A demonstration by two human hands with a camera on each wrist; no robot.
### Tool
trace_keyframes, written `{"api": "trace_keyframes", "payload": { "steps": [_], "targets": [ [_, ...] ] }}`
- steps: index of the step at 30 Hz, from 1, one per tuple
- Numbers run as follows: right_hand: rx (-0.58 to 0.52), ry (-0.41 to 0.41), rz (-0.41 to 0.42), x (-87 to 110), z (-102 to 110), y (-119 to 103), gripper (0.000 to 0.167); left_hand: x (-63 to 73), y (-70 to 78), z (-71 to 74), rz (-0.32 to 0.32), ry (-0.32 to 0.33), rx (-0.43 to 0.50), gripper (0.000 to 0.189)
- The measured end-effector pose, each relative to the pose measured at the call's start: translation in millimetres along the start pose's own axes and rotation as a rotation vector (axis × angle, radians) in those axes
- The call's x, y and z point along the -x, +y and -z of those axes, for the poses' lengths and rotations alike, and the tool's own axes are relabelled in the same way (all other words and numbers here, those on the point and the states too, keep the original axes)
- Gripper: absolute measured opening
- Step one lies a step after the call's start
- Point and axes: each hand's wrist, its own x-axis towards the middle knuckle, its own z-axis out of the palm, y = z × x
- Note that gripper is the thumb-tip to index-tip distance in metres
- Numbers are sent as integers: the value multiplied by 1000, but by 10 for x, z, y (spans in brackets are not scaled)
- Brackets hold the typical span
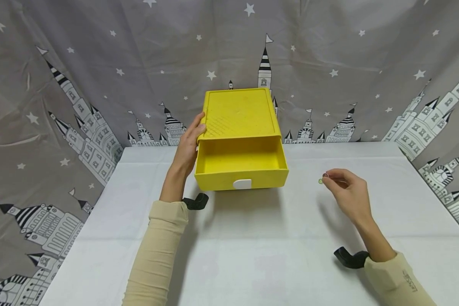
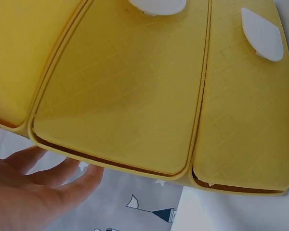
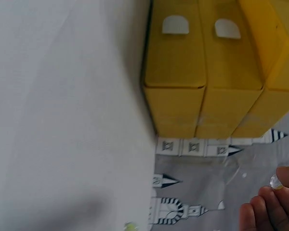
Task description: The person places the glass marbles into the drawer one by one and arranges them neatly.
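A yellow drawer unit [image 1: 241, 112] stands at the back of the table, its top drawer [image 1: 242, 180] pulled out so the inside shows. My left hand [image 1: 186, 148] rests on the unit's left side, fingers spread, fingertips at the top edge. In the left wrist view, two lower drawers with white pull tabs [image 2: 263, 36] are closed. My right hand [image 1: 349, 193], off to the right of the unit, pinches a small clear, shiny piece [image 3: 276, 182] between thumb and fingers. Just by those fingertips in the head view shows a small yellow-green piece [image 1: 320, 181], seen over the white cloth in the right wrist view.
A white cloth covers the table [image 1: 252, 263]. Behind it hangs a grey curtain [image 1: 157, 55] printed with castles and stars. Black curved mounts [image 1: 351, 258] sit at both wrists, beside the beige sleeves.
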Motion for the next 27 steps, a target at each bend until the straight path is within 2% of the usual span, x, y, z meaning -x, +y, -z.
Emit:
{"api": "trace_keyframes", "payload": {
  "steps": [9, 13, 19, 27],
  "targets": [
    [-33, -25, 44, 17, -41, -299, 18, 3, 66, 8, 9, -34, -35, 52],
    [-47, -32, 67, 21, -60, -452, 17, 14, 82, -2, 29, -20, -41, 50],
    [-123, -18, 152, -4, -95, -692, 12, 19, 79, -12, 25, 3, -44, 49],
    [-224, -52, 265, -38, -178, -947, 13, 10, 62, -8, 20, 4, -57, 49]
  ]
}}
